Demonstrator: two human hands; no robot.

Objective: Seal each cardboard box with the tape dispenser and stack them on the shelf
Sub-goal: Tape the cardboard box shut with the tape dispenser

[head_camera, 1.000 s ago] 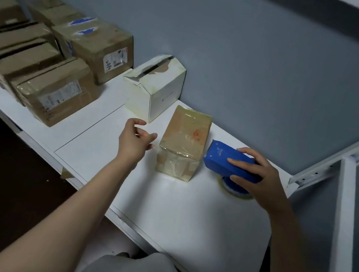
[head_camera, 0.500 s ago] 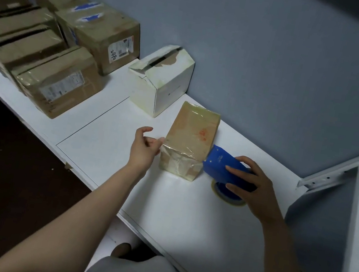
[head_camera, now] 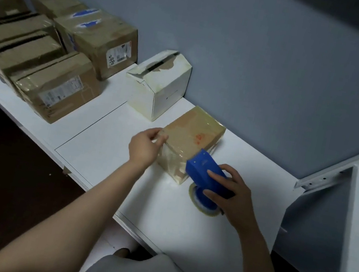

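Observation:
A small brown cardboard box (head_camera: 191, 135), wrapped in clear tape with a red mark on top, stands on the white shelf board (head_camera: 104, 146). My left hand (head_camera: 145, 145) grips its near left top corner with curled fingers. My right hand (head_camera: 229, 192) holds the blue tape dispenser (head_camera: 205, 175), whose nose touches the box's near right side. The tape roll (head_camera: 201, 203) under the dispenser rests on the board.
A white box (head_camera: 158, 85) with a torn, open top stands behind the brown one against the blue-grey wall. Several taped brown boxes (head_camera: 57, 86) fill the shelf's left end. White metal shelf posts (head_camera: 355, 239) rise at the right. Dark floor lies below left.
My left hand moved right and took hold of the box's corner. My right hand brought the dispenser forward against the box's near side.

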